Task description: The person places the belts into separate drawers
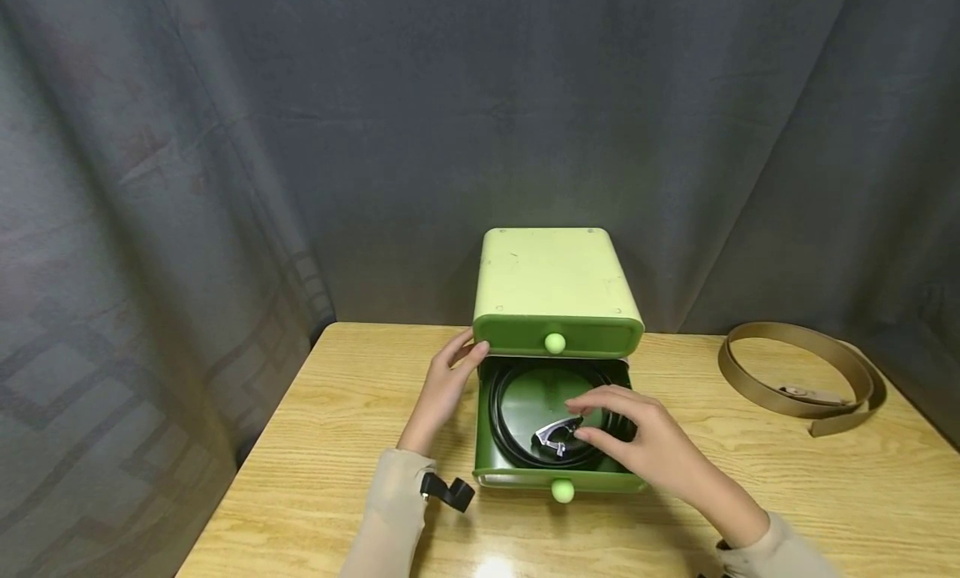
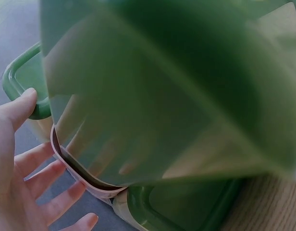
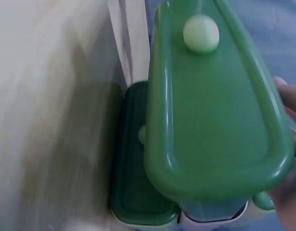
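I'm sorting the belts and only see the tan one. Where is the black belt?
In the head view the black belt lies coiled inside the open lower drawer of the green box, under the right hand at its buckle.

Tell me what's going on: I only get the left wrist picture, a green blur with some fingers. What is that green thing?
Observer: A small green two-drawer box on a wooden table. Its lower drawer is pulled out.
Operator: Is anything in that drawer?
Observer: Yes, a coiled black belt with a silver buckle.
Operator: Where is the other hand?
Observer: The right hand reaches into the drawer, fingertips at the buckle; whether it has a grip on it I cannot tell.
Operator: And the hand I see?
Observer: The left hand rests against the box's left side, thumb on the upper drawer's front corner.
Operator: Anything else on the table?
Observer: A tan belt, loosely looped at the far right.
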A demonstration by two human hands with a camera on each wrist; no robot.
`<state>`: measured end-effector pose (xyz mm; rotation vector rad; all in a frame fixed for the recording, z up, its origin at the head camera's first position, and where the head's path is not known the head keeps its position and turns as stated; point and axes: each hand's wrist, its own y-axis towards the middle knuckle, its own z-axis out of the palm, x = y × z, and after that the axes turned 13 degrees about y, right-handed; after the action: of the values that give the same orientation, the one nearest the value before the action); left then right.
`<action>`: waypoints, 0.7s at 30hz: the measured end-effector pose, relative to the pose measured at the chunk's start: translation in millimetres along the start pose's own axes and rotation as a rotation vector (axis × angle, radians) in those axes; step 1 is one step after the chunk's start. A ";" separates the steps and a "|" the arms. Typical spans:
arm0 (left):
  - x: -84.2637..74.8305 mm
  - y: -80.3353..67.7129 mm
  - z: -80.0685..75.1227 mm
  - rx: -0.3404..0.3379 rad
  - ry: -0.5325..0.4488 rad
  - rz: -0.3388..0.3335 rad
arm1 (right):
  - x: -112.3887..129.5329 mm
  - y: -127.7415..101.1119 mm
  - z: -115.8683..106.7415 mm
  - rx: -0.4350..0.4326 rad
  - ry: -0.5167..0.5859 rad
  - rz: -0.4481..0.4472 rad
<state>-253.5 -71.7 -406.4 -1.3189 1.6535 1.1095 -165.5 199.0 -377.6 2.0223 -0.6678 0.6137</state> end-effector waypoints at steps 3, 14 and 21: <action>0.2 0.0 0.1 0.001 -0.001 0.001 | 8.7 -6.0 6.0 -0.066 0.029 -0.042; -0.4 -0.5 -0.3 0.001 0.004 0.000 | 29.8 -25.8 24.5 -0.210 0.047 -0.100; -0.6 -0.9 -0.6 0.005 0.003 -0.010 | 42.5 -38.8 30.8 -0.238 0.022 -0.011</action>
<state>-252.6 -72.1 -405.9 -1.3252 1.6490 1.0965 -103.7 180.8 -388.0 1.7945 -0.6822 0.5235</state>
